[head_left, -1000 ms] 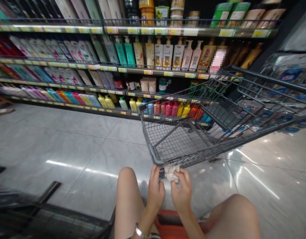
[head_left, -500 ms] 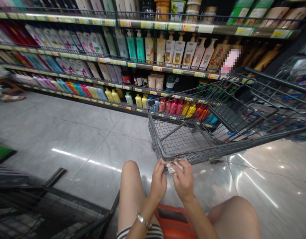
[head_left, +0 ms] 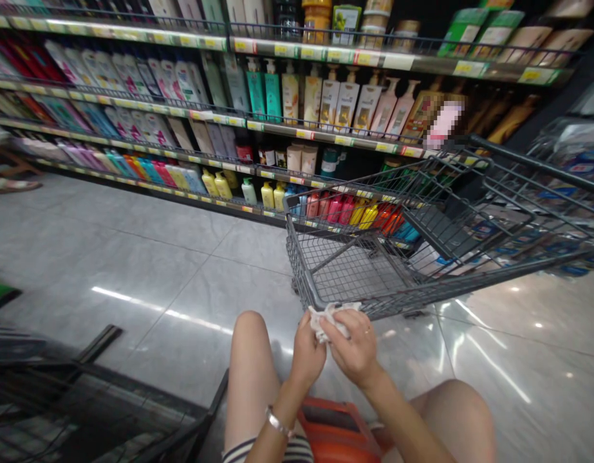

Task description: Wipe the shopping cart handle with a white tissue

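A crumpled white wipe (head_left: 331,321) is bunched between my two hands, just at the near front corner of a grey wire shopping cart (head_left: 320,292). My left hand (head_left: 307,352) has its fingers closed on the left side of the wipe. From the right, my right hand (head_left: 355,344) pinches the wipe with thumb and fingers; a ring shows on one finger. Whether the wipe touches the cart's rim I cannot tell. Part of the cloth is hidden behind my fingers.
Shelves of bottles (head_left: 195,116) run along the far side behind the cart. A dark cart-like frame (head_left: 108,399) stands at lower left. Between my knees is an orange-red plastic object (head_left: 338,427). A person's foot (head_left: 14,184) shows at far left on the grey tile floor (head_left: 147,251).
My right hand has turned and shifted slightly over the wipe, and more of the wipe shows above my fingers. The camera view has moved a little; the cart stays in place.
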The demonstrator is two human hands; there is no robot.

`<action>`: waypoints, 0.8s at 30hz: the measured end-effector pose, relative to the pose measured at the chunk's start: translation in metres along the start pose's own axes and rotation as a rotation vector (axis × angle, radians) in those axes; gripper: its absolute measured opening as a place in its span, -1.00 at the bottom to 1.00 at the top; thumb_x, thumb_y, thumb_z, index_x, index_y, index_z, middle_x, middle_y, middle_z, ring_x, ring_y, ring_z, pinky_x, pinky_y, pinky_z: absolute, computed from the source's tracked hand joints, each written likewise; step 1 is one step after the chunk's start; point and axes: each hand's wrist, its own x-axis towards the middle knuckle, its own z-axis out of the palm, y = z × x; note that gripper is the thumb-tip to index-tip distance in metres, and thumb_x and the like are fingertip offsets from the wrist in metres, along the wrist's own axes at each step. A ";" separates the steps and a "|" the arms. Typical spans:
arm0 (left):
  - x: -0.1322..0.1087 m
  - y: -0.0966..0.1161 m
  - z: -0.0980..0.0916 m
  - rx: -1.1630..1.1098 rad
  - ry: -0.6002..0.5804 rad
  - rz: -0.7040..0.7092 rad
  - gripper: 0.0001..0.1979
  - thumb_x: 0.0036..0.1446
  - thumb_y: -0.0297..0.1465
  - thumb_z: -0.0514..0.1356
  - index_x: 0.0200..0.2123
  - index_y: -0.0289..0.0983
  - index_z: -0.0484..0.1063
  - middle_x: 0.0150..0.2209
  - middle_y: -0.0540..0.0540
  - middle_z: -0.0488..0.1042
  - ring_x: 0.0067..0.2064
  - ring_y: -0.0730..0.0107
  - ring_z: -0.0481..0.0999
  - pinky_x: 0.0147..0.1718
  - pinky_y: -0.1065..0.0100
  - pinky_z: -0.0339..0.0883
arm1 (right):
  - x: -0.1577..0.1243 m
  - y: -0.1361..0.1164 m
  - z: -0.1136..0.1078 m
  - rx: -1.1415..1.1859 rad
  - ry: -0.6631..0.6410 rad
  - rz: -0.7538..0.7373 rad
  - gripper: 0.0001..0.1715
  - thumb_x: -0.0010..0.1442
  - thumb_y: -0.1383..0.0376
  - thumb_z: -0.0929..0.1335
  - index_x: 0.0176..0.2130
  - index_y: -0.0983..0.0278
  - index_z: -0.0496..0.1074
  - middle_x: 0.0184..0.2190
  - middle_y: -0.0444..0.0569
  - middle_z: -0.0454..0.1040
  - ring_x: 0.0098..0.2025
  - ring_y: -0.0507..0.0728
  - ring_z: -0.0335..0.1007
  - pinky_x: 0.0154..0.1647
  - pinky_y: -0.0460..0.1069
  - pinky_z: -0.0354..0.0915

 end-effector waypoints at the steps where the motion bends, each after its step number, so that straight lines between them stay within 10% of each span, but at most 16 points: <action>1: 0.002 0.001 -0.001 0.022 -0.005 0.022 -0.66 -0.02 -0.55 0.09 -0.13 -0.28 0.43 -0.12 -0.14 0.48 -0.06 0.25 0.47 0.02 0.18 0.34 | -0.002 0.008 0.001 -0.019 -0.003 0.003 -0.74 0.14 0.51 0.26 -0.25 0.26 0.46 -0.29 0.01 0.38 -0.16 0.11 0.30 -0.16 0.01 0.30; 10: 0.002 -0.009 -0.004 0.143 -0.023 0.121 -0.55 -0.07 -0.61 0.02 -0.09 -0.30 0.43 0.02 -0.21 0.41 0.09 0.18 0.37 0.11 0.06 0.25 | -0.026 0.047 -0.013 -0.048 -0.029 0.239 -0.65 0.06 0.52 0.25 -0.21 0.22 0.47 -0.26 -0.01 0.31 -0.19 0.12 0.29 -0.15 0.06 0.31; 16: -0.003 -0.001 -0.008 0.159 0.066 0.188 -0.52 -0.01 -0.63 -0.04 -0.04 -0.25 0.39 0.09 -0.19 0.33 0.15 0.22 0.31 0.13 0.09 0.22 | -0.026 0.038 -0.027 -0.163 0.289 0.544 -0.69 0.03 0.51 0.29 -0.20 0.26 0.41 -0.26 0.00 0.32 -0.22 0.12 0.34 -0.23 0.05 0.35; 24: -0.006 0.002 0.000 -0.007 0.137 0.128 -0.58 0.03 -0.58 -0.03 -0.03 -0.25 0.35 0.11 -0.20 0.28 0.17 0.22 0.29 0.13 0.11 0.23 | -0.040 0.023 -0.002 0.054 0.093 0.177 -0.67 0.13 0.50 0.24 -0.12 0.24 0.38 -0.23 0.05 0.44 -0.10 0.15 0.38 -0.11 0.08 0.38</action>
